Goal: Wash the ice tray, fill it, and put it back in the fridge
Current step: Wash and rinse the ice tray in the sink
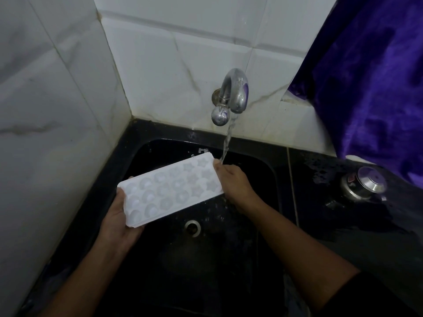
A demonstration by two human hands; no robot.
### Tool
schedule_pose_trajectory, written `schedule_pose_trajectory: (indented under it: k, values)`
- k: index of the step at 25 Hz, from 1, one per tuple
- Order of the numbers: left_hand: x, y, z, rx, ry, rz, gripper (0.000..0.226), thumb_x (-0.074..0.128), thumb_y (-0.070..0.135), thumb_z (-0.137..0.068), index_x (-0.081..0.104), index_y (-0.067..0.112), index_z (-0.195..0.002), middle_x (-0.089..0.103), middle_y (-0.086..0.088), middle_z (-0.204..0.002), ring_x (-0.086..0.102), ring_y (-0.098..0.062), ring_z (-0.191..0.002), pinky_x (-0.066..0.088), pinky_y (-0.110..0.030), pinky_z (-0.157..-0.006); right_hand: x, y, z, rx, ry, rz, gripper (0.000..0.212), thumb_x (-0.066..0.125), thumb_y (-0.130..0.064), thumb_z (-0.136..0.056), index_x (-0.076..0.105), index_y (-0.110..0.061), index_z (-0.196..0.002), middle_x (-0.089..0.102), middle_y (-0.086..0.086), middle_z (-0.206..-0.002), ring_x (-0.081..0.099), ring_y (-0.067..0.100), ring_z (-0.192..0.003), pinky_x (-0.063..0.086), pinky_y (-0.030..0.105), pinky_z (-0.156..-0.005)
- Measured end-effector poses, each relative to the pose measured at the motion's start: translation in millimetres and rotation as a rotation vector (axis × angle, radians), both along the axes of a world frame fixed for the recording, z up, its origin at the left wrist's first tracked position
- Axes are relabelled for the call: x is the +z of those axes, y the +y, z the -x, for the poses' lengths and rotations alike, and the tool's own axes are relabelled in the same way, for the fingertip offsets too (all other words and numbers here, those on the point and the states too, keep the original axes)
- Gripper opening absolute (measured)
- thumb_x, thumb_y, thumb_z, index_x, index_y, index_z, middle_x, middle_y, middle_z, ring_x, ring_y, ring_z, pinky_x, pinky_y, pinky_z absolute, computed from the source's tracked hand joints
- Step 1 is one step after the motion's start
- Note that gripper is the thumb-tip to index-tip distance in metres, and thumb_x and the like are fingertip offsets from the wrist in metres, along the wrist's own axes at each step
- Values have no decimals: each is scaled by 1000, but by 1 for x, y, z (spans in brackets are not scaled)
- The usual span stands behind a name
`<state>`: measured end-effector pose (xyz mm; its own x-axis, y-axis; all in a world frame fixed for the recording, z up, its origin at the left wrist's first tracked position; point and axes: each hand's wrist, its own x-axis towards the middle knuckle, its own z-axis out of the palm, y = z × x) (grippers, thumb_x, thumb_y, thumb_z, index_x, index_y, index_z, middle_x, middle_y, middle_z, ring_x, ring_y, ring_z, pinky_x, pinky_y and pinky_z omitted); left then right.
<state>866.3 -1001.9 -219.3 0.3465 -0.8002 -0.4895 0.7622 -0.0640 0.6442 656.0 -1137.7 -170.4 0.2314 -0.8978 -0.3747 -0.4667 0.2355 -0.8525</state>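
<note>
Ice tray [170,191], gripped at either end by your left hand [119,220] and right hand [233,181]: shift it so the stream [227,138], now at its corner, rinses every cup.

The sink [206,259] is black, smooth and shiny, with wet spots. Over the sink, the ice tray [170,191] is white plastic, smooth and milky, not shiny. Behind the sink, the tap [235,90] is shiny silver metal, and the wall tiles [160,65] are white and glossy with grey streaks like stone. Right of the sink, the counter [338,229] is black and wet, the pot [364,186] is shiny metal, and the purple cloth [370,76] looks soft with a sheen.
</note>
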Motion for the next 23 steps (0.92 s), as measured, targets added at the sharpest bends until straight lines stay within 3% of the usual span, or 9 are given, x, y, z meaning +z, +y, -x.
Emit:
schedule_pose_trajectory:
  k: [5, 7, 9, 11, 14, 16, 19, 21, 23]
  values:
    - [6, -5, 1, -45, -6, -39, 56, 36, 48, -111, 77, 11, -120, 81, -10, -110, 81, -21, -85, 67, -35, -65, -9, -3, 15, 52, -21, -27, 23, 49, -13, -106, 64, 4, -99, 63, 11, -87, 59, 21, -70, 47, 27, -51]
    - [6, -8, 4, -59, 14, -39, 57, 37, 49, -111, 82, 14, -111, 82, -9, -104, 81, -22, -84, 66, -35, -64, -15, -5, 18, 39, 40, 17, 29, 49, -21, -108, 64, 3, -98, 64, 12, -88, 58, 21, -73, 47, 32, -59]
    - [1, -14, 8, -73, 2, -56, 53, 39, 49, -111, 75, 15, -127, 80, -11, -114, 80, -23, -92, 66, -36, -68, -19, -11, 19, -9, 89, 48, 44, 47, -38, -108, 68, -1, -95, 70, 16, -92, 63, 21, -79, 50, 36, -70]
    - [-1, -18, 11, -72, -9, -54, 55, 36, 47, -113, 81, 16, -116, 80, -11, -110, 81, -23, -90, 66, -35, -66, -17, -19, 20, -44, 107, -8, 53, 45, -50, -107, 74, -8, -93, 75, 12, -92, 70, 20, -84, 55, 36, -77]
    - [-3, -28, 13, -68, 13, -57, 50, 39, 48, -111, 81, 20, -114, 79, -10, -118, 80, -26, -100, 67, -41, -75, -13, -19, 27, 5, 285, 192, 46, 40, -50, -108, 67, -18, -90, 69, 1, -87, 66, 16, -80, 52, 36, -74]
    - [-7, -36, 11, -58, 39, -67, 52, 41, 50, -110, 85, 23, -108, 78, -10, -122, 79, -27, -104, 67, -43, -77, -10, -7, 33, 149, 429, 385, 37, 37, -46, -109, 60, -19, -120, 65, 4, -113, 64, 20, -98, 53, 40, -83]
    - [-17, -46, 6, -67, 66, -122, 56, 40, 54, -109, 75, 15, -130, 75, -15, -129, 78, -30, -106, 66, -43, -73, -16, 19, 53, 431, 658, 493, 72, 27, -56, -108, 15, -12, -164, 19, 11, -170, 27, 28, -153, 34, 43, -122]
    - [-22, -49, 4, -60, 53, -160, 59, 40, 54, -109, 64, 11, -141, 73, -17, -131, 78, -30, -106, 66, -42, -72, -17, 32, 70, 636, 794, 659, 82, 18, -65, -106, 7, -10, -166, -2, 11, -174, -3, 25, -161, 10, 45, -130]
    - [-23, -51, 7, -74, 5, -160, 56, 39, 50, -111, 63, 8, -139, 78, -16, -119, 80, -28, -97, 66, -38, -66, -16, 33, 82, 783, 866, 750, 87, 14, -71, -104, 12, -10, -166, 0, 13, -173, -8, 25, -160, 2, 49, -130]
